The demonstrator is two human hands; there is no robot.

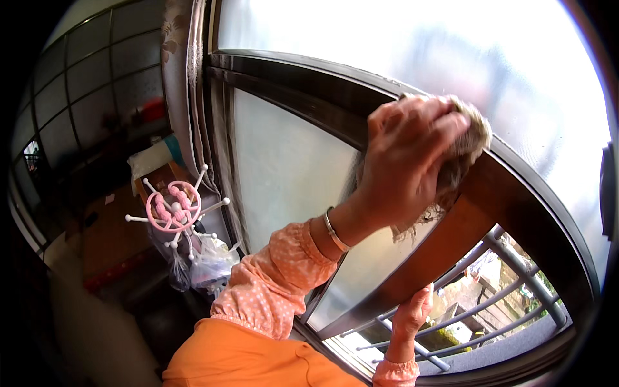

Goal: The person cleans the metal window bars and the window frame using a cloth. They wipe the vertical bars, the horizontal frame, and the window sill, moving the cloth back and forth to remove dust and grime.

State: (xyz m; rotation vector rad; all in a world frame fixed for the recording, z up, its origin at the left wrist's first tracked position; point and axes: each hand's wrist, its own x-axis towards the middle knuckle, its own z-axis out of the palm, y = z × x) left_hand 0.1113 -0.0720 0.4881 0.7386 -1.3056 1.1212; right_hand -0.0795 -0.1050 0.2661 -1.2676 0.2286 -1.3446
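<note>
My left hand [406,150], with a bangle at the wrist, is raised and presses a bunched, greyish-brown cloth [466,140] against the dark window transom [309,89]. The cloth's frayed end hangs below the palm, and the fingers look slightly blurred. Lower down, my right hand [413,309] grips the edge of the brown sash stile [411,285], thumb upward; some of its fingers are hidden. Frosted glass [285,164] fills the sash to the left of this stile. Another frosted pane [435,53] lies above the transom.
Grey metal bars [512,256] cross the window opening, with an outdoor yard beyond. At left stands a white rack [213,207] with a pink ring-shaped item [151,208] and plastic bags [213,263]. A curtain [181,72] hangs beside the window.
</note>
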